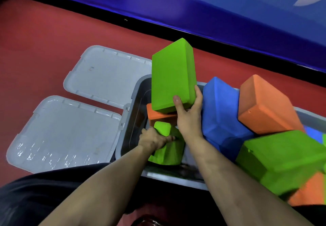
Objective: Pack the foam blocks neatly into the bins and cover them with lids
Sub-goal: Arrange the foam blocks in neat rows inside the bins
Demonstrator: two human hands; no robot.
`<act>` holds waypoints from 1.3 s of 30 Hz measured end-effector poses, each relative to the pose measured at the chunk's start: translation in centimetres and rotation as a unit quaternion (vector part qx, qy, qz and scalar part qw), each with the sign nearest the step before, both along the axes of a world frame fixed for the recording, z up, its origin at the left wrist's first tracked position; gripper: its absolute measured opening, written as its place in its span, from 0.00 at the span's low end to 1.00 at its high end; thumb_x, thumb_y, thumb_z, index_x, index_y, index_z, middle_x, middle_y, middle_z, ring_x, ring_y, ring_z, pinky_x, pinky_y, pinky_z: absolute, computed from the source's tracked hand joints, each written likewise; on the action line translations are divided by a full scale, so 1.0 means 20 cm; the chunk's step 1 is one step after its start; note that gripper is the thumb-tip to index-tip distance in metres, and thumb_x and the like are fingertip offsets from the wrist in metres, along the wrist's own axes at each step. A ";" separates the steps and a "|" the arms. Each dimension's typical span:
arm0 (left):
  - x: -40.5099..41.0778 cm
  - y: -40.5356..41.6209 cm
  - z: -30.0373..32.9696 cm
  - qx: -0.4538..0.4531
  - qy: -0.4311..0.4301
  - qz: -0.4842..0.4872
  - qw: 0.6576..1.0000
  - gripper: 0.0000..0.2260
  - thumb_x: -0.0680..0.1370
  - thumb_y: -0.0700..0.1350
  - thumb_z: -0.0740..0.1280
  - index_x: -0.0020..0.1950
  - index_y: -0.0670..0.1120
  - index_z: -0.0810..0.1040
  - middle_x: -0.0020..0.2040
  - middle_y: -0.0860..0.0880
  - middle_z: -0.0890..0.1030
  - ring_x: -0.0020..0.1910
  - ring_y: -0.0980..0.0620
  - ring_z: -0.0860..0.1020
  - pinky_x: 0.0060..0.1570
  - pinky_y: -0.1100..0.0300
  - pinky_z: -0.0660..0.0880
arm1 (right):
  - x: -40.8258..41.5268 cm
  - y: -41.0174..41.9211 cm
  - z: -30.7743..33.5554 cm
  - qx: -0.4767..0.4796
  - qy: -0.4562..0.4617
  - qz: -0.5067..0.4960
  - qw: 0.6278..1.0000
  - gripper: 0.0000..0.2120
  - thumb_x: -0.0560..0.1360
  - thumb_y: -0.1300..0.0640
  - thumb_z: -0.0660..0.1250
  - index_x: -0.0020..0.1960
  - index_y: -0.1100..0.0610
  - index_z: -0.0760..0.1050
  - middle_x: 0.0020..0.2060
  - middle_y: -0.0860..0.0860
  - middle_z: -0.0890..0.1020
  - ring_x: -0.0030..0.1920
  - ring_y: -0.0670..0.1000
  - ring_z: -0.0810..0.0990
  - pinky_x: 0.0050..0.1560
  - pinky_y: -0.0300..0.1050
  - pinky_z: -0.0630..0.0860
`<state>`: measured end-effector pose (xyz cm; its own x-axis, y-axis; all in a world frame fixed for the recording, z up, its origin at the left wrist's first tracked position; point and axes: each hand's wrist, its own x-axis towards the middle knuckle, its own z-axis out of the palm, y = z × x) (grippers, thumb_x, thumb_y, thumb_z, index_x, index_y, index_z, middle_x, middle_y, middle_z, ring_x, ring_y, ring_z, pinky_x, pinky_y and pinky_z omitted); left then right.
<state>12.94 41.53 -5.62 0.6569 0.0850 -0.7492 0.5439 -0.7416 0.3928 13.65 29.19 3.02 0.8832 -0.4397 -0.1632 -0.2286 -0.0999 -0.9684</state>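
My right hand [189, 118] grips the near end of a large green foam block [172, 75] and holds it upright over the grey bin [131, 119]. Inside the bin my left hand [153, 140] holds a smaller green block [166, 143] that stands near the front wall. An orange block [158, 116] lies in the bin behind it, partly hidden by the raised block. To the right, a blue block [222, 114], an orange block [264, 105] and another green block [282, 158] are piled loosely.
Two grey lids lie flat on the red floor left of the bin, one farther [107, 75] and one nearer [65, 132]. A blue padded wall [211, 5] with a black base runs along the back. More orange foam [310, 192] shows at the lower right.
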 end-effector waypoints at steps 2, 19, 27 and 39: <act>0.00 -0.01 0.10 0.065 -0.047 -0.035 0.996 0.53 0.59 0.73 0.75 0.74 0.44 0.65 0.69 0.40 0.69 0.69 0.38 0.70 0.67 0.46 0.72 | -0.01 0.01 0.06 -0.009 -0.005 -0.005 1.000 0.36 0.76 0.42 0.72 0.78 0.41 0.58 0.71 0.46 0.67 0.68 0.47 0.71 0.71 0.51 0.71; -0.22 0.22 0.12 -0.056 -0.046 -0.001 0.997 0.45 0.68 0.54 0.80 0.76 0.45 0.58 0.68 0.40 0.74 0.66 0.40 0.74 0.67 0.45 0.71 | -0.27 -0.07 0.54 -0.182 0.040 0.074 0.980 0.45 0.69 0.36 0.76 0.78 0.47 0.59 0.74 0.48 0.70 0.73 0.51 0.70 0.71 0.54 0.70; -0.21 0.22 0.14 -0.006 -0.064 0.017 0.998 0.40 0.68 0.64 0.77 0.71 0.47 0.66 0.64 0.43 0.78 0.62 0.39 0.77 0.58 0.48 0.73 | -0.28 -0.04 0.76 -0.341 0.108 0.051 0.933 0.49 0.66 0.27 0.72 0.79 0.49 0.62 0.73 0.49 0.74 0.71 0.55 0.72 0.66 0.54 0.71; -0.18 0.23 0.09 -0.163 -0.079 0.083 0.980 0.32 0.74 0.45 0.77 0.73 0.44 0.67 0.64 0.43 0.79 0.62 0.42 0.78 0.63 0.50 0.73 | -0.29 0.05 0.63 -0.399 0.241 0.103 0.879 0.45 0.68 0.25 0.68 0.70 0.57 0.68 0.61 0.57 0.79 0.62 0.62 0.77 0.53 0.53 0.74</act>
<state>9.26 46.09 -3.85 0.7641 -0.0265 -0.6446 0.5600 -0.4689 0.6831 7.93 30.24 15.54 0.8702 -0.4230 -0.2525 -0.4907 -0.7905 -0.3666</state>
